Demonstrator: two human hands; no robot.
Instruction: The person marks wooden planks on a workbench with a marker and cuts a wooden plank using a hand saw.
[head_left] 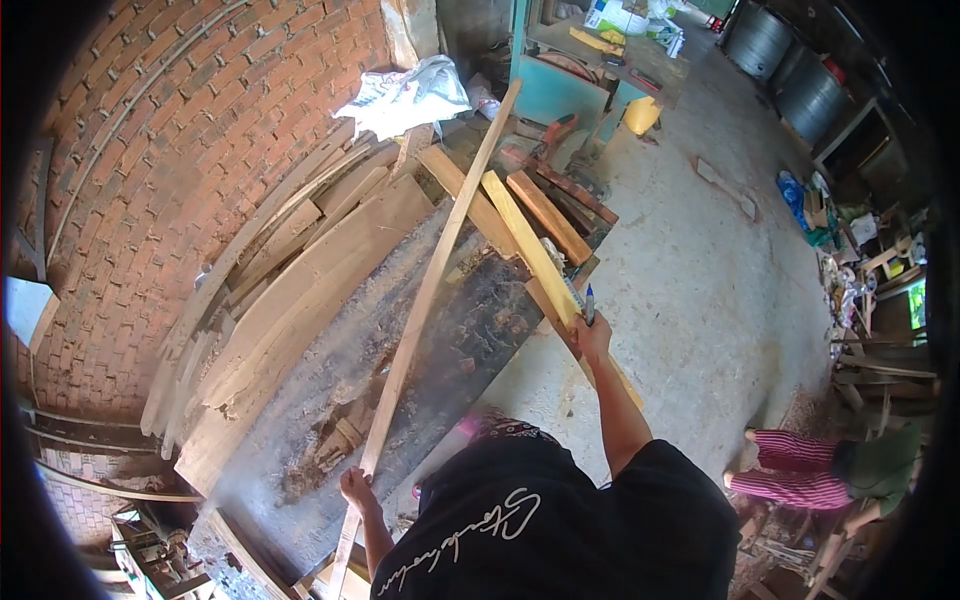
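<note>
My left hand (pixel 357 487) is closed round the lower part of a long thin wooden strip (pixel 430 280), which slants up across the dark workbench (pixel 290 420). On the right, my right hand (pixel 592 337) is closed at a yellowish wooden board (pixel 528 245), and a blue-capped pen (pixel 590 300) sticks up from it. A strip with markings lies along the board just above this hand; how far it runs under the fingers is hidden. Short brown wood blocks (pixel 548 218) rest beside the board.
Planks (pixel 320 270) are stacked along the brick wall (pixel 180 170). A white plastic bag (pixel 405 97) lies behind them. A turquoise machine (pixel 562 92) stands beyond the bench. At the right, a person in striped trousers (pixel 800 468) is near scrap wood. Metal drums (pixel 757 42) stand farther back.
</note>
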